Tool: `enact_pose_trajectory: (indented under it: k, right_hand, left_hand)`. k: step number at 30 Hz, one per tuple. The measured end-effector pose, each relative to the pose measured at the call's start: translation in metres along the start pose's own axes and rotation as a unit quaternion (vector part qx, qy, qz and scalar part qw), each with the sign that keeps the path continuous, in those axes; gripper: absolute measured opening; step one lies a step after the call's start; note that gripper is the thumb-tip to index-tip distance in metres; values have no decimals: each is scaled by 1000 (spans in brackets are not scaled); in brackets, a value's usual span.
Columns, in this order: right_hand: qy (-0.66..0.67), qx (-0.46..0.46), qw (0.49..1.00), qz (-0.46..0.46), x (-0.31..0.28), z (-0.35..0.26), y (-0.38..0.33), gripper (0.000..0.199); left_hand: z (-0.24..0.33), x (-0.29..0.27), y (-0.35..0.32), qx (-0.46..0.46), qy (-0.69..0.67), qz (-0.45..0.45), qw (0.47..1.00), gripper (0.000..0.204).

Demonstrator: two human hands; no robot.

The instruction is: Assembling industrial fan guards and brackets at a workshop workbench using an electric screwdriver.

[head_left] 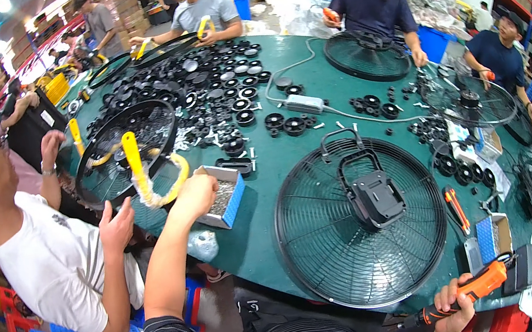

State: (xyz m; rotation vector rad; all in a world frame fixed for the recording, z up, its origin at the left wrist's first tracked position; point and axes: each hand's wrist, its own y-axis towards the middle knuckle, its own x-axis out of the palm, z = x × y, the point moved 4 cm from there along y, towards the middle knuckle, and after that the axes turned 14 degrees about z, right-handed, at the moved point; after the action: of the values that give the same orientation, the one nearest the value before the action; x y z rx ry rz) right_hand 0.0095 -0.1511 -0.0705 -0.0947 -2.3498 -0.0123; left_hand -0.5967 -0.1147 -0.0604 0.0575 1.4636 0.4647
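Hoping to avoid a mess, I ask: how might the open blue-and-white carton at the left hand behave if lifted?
The carton is probably heavy for its size, given the many small metallic-looking pieces inside. With its open top, those could spill if it tips. Its thin, cardboard-looking walls may flex when squeezed.

The green table [262,226] spreads out beyond both hands. An open blue-sided box [238,199] sits on it, right by the left grip [199,195]. Farther from that grip, round black parts [196,83] lie in a dense spread, with pale loose screws [187,137] among them. Between the left grip and the right grip [453,306] rests a wide black fan grille [344,251]. Beyond the right grip lie an orange-and-black tool [456,210] and a smaller box [486,240]; a grey adapter [304,104] lies beyond the grille.
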Motion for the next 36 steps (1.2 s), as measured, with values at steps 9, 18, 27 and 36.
enact_pose_trajectory:
  k: [9, 18, 27, 36]
  right_hand:
    - [6, 74, 996, -42, 11, -3, -6, 31]
    - [-127, 29, 987, 89, 10, -3, -7, 28]
    - [-334, 79, 914, 217, 13, 3, -17, 30]
    - [-356, 129, 912, 157, -52, -9, 18, 33]
  left_hand:
    - [3, 0, -1, 17, -11, 13, 1000, 17]
    - [33, -41, -12, -10, -140, 144, 980, 17]
    - [126, 54, -31, -126, -525, 158, 826, 23]
    - [160, 63, -46, -191, -539, 151, 806, 29]
